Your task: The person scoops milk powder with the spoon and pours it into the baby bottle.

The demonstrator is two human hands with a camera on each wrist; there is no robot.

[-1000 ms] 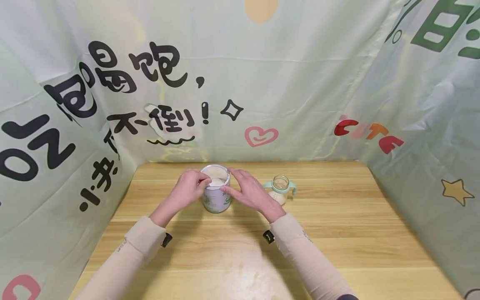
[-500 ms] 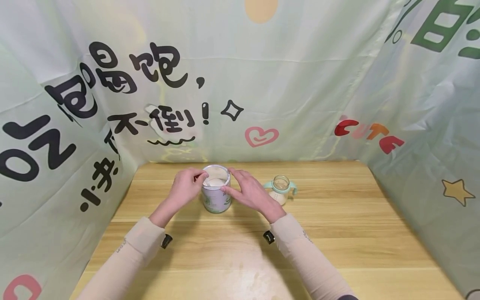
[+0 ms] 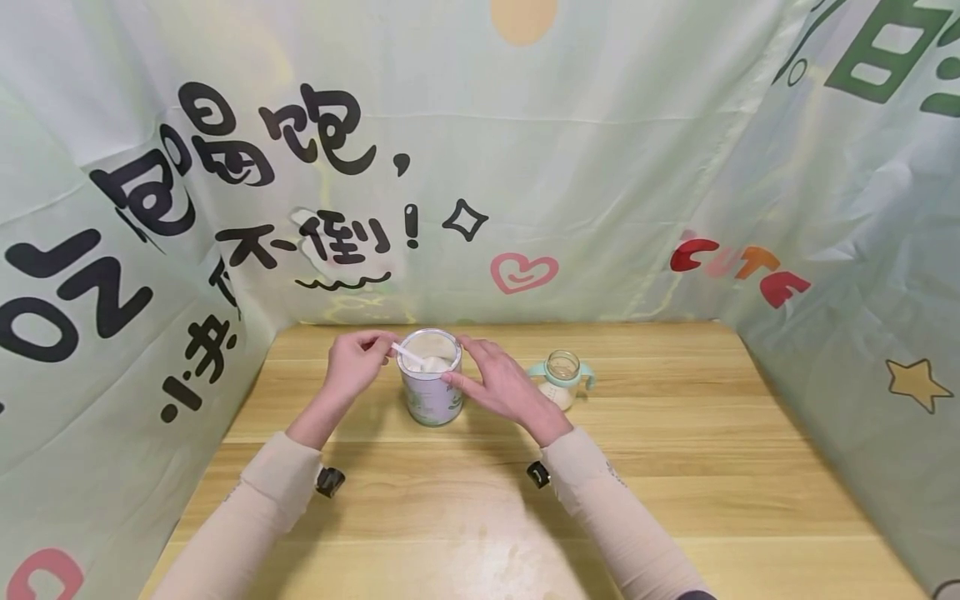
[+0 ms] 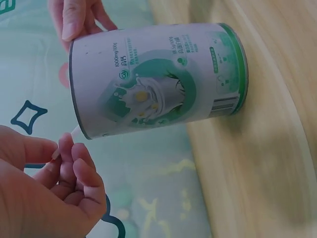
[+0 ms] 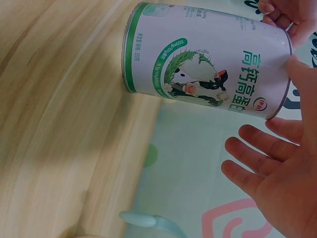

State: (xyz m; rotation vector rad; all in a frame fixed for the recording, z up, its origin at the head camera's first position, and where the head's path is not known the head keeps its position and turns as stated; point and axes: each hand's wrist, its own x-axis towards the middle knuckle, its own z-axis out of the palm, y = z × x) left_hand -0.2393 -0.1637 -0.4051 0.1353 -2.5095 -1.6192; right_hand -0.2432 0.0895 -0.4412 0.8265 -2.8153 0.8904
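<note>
A milk powder can [image 3: 433,402], lidless and holding pale powder, stands upright on the table. My left hand [image 3: 356,363] pinches the end of a white scoop's handle [image 3: 407,353] just left of the rim; the scoop's head lies low in the powder. In the left wrist view, thumb and fingertips of the left hand [image 4: 54,183] meet on the handle, mostly hidden by the can [image 4: 158,82]. My right hand [image 3: 501,382] touches the can's right rim with thumb and index finger. The right wrist view shows its other fingers [image 5: 255,153] spread, away from the can.
Right of the can, partly behind my right wrist, stands a baby bottle [image 3: 561,382] without a lid, with mint-green handles and pale contents. Printed fabric [image 3: 600,167] walls in the wooden table [image 3: 675,467] at the back and both sides.
My left hand has moved left from over the can's opening to outside its rim, bringing the scoop's white handle into sight. The right hand has stayed at the can's rim.
</note>
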